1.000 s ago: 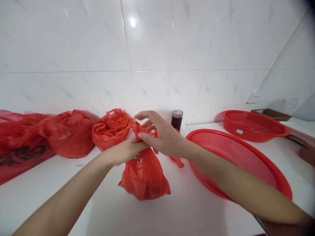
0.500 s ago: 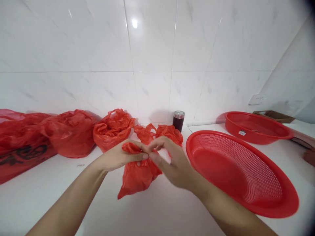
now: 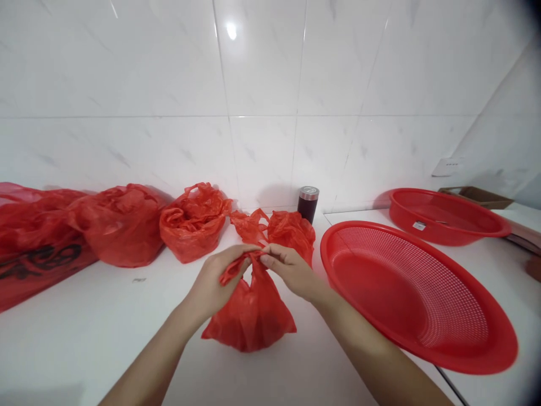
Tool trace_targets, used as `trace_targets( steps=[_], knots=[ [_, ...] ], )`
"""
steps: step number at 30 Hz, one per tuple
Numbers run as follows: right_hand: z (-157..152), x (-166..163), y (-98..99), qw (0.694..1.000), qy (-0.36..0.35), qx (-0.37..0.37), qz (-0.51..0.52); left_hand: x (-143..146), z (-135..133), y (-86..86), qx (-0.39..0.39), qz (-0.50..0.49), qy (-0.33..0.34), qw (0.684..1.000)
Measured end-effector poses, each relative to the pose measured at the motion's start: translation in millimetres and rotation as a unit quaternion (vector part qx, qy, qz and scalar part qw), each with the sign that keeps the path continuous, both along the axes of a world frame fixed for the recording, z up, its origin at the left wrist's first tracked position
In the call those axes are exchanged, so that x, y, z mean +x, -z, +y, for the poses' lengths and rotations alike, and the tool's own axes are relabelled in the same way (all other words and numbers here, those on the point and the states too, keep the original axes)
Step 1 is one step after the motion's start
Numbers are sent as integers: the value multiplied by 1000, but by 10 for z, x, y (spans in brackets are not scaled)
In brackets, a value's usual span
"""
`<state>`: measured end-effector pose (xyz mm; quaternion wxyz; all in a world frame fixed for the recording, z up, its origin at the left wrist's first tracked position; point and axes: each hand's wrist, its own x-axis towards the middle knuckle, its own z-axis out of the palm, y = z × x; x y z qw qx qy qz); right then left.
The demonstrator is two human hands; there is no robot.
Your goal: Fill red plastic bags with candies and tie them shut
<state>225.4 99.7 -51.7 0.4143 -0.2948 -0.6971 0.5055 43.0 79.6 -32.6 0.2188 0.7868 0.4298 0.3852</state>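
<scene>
Over the white counter [image 3: 127,338], left of the red colander [image 3: 380,293], fingers of left hand [image 3: 213,279] and right hand [image 3: 292,273] pinch closed on a bulging red plastic bag's [image 3: 253,318] top, neck gathered, no finished knot visible, so closing looks partly done.

The shiny white wall [image 3: 147,67] is at 12 o'clock. Toward 9 o'clock, three red bags [image 3: 122,231] sit in a row on the white table [image 3: 127,321], and the farthest one has black marks. A dark cup [image 3: 307,207] with a silver lid stands near the middle, toward 3 o'clock. A red basket [image 3: 376,293] with little holes is at 4 o'clock. Far out at 3 o'clock are a red tub [image 3: 452,235] and a brown tray [image 3: 479,197].
</scene>
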Motion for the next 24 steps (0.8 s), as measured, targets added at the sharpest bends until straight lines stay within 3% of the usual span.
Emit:
trace_targets(
  steps=[4, 8, 11, 16, 20, 24],
  knots=[
    [-118, 86, 196, 991, 85, 41, -96, -307, -99, 195, -188, -29, 13, 982],
    [-149, 289, 581, 977, 157, -9, -147, -863, -257, 636, -208, -41, -102, 972],
    [-89, 341, 792, 965, 197, -53, -167, -1050, -365, 948, -205, -47, -176, 962],
    [-30, 38, 914, 952, 221, -23, -211, -757, -280, 1141, -119, -83, -340, 929],
    [-47, -219, 1052, 935, 192, 2, -296, -474, -77, 1130, -108, -33, -347, 931],
    [-36, -242, 1174, 941, 187, 5, -282, -368, 86, 1167, -123, 43, -330, 935]
  ],
)
